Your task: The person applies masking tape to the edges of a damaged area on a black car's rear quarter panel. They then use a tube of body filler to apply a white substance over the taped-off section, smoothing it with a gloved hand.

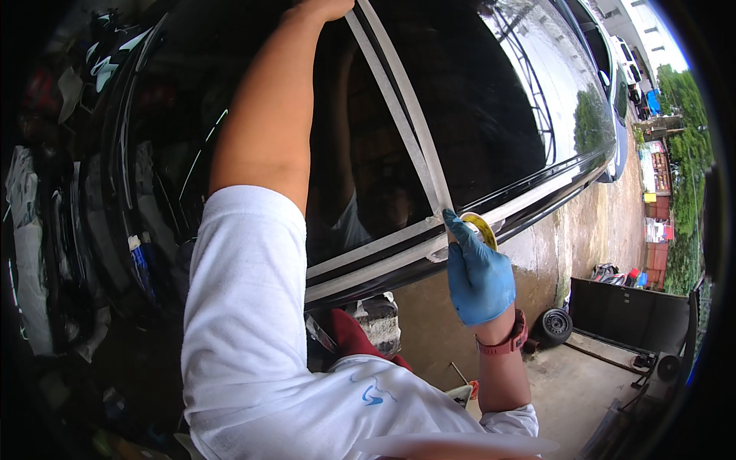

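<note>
A glossy black car roof (383,153) spreads in front of me, with pale strips of masking tape (399,107) running across it and along its near edge. My left arm stretches far over the roof; my left hand (326,8), bare, is cut off by the top of the picture beside the far tape, so its fingers cannot be made out. At the near edge, my right hand (479,280) wears a blue glove and is closed on a roll of tape (481,228) with a yellow core. Its fingertips touch the roof where the strips meet.
A loose wheel (553,325) lies on the ground at right, near a dark panel (621,314). Long covered parts (31,253) crowd the left side. Beneath the car's edge is a grey-white block (379,322). Other vehicles (625,61) stand at far right.
</note>
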Demonstrator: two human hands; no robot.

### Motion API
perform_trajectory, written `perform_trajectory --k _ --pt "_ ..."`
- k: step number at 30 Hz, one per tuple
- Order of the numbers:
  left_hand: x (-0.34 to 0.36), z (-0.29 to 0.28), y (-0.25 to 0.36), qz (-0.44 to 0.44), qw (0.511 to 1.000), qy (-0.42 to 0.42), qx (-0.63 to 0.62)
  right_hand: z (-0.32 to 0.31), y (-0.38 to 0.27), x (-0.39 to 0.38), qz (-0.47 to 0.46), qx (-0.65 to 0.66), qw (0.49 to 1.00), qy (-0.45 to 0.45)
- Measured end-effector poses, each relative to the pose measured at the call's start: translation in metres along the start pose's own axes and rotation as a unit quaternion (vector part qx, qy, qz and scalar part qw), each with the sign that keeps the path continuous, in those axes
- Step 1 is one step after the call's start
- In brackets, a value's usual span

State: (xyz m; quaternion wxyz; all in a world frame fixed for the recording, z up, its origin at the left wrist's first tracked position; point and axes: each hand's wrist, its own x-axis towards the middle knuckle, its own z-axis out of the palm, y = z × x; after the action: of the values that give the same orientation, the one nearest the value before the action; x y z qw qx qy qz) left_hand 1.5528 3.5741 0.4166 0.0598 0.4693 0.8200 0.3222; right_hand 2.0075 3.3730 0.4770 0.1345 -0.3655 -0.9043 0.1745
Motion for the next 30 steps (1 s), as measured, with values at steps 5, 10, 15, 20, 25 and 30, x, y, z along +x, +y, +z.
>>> perform_trajectory --k 5,10,15,20,25,30 --pt "-0.002 0.01 0.002 0.024 0.999 0.032 -0.012 0.006 0.007 0.0 -0.023 -0.025 0.999 0.003" --pt "-0.008 0.014 -0.003 0.048 0.998 0.044 -0.001 -0.001 0.014 0.003 -0.021 -0.035 0.999 -0.001" --pt "-0.018 -0.003 0.003 0.036 0.999 -0.013 0.028 -0.005 0.022 0.004 -0.023 -0.025 0.999 0.003" --pt "-0.015 -0.009 0.005 0.027 0.997 -0.045 0.051 0.0 0.029 0.003 -0.032 -0.044 0.998 -0.009" --pt "-0.017 -0.013 0.008 0.039 0.991 -0.089 0.087 0.002 0.029 0.005 -0.031 -0.071 0.997 -0.021" --pt "-0.016 0.005 0.002 0.067 0.985 -0.099 0.126 0.005 0.03 0.005 -0.038 -0.087 0.995 -0.019"
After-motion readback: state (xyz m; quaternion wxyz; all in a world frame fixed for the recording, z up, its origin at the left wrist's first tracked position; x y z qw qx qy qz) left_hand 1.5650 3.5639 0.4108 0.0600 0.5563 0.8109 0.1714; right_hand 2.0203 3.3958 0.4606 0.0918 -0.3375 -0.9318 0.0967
